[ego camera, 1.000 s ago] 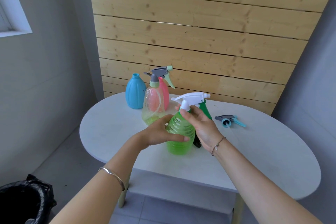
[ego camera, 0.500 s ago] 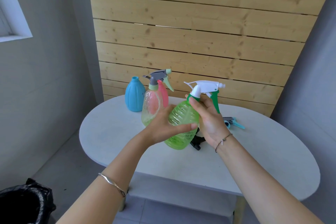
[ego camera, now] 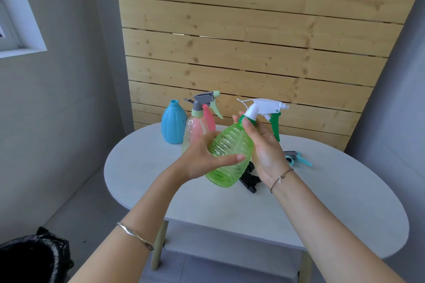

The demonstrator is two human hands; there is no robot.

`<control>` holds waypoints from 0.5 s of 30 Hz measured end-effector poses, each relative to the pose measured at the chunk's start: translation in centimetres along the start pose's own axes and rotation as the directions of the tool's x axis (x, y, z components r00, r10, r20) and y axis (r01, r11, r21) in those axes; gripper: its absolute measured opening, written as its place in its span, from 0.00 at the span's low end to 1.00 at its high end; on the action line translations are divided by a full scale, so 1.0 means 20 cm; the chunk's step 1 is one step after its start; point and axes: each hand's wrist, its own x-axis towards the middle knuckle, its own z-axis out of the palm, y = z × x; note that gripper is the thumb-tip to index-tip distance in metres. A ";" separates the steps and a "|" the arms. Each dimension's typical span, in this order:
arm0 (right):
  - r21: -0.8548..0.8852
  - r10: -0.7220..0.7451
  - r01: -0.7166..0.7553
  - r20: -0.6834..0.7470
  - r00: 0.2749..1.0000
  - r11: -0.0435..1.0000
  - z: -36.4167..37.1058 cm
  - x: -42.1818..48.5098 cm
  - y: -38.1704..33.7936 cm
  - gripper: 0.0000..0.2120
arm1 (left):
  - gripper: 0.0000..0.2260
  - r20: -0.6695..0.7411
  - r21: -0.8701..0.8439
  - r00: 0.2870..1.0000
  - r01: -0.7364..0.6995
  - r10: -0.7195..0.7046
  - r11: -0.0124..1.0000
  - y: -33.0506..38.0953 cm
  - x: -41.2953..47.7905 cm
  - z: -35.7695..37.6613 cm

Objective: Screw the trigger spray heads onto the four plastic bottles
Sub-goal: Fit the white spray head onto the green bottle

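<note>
The green bottle (ego camera: 230, 156) is in the air above the middle of the white table (ego camera: 322, 202), tilted with its neck up and to the right; its white and green spray head (ego camera: 264, 108) sits on the neck, nozzle pointing right and trigger hanging down. The left hand (ego camera: 202, 158) wraps the ribbed body from the left, thumb laid across the front; the right hand (ego camera: 264, 149) pinches the green collar at the neck between thumb and fingers, palm beside the bottle's shoulder. Whether the collar is screwed fully home cannot be told from this angle.

A second ago the bottle stood upright on the table under the same two hands; it has since been lifted and tipped, and it has barely shifted over the last half second.

A black spray head (ego camera: 249, 179) lies on the table just below the bottle; a blue spray head (ego camera: 296, 159) lies past the right wrist. Behind the left hand stand a clear bottle (ego camera: 193, 131) with a grey head fitted, a pink bottle (ego camera: 209, 119) and an uncapped blue bottle (ego camera: 173, 125), close to the wooden wall (ego camera: 253, 53). A broad stretch of tabletop runs from the right forearm to the rounded right edge; a black bin (ego camera: 34, 257) sits on the floor at lower left.
</note>
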 end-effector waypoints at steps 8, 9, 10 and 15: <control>0.105 -0.031 0.038 -0.067 0.997 0.994 0.22 0.02 0.01 0.10 | 0.30 -0.220 0.128 0.973 -0.045 0.072 0.991 -0.01 -0.03 -0.10; 0.134 -0.040 0.046 -0.050 0.998 0.990 0.24 0.03 0.00 0.10 | 0.29 -0.247 0.134 0.965 -0.054 0.086 0.989 0.00 -0.04 -0.12; 0.151 -0.044 0.049 -0.038 0.998 0.987 0.28 0.03 0.00 0.09 | 0.29 -0.272 0.146 0.958 -0.056 0.094 0.988 0.00 -0.06 -0.16; 0.031 -0.086 0.084 0.096 0.992 0.996 0.44 0.06 0.02 0.14 | 0.27 -0.291 0.136 0.951 -0.070 0.107 0.988 -0.02 -0.13 -0.35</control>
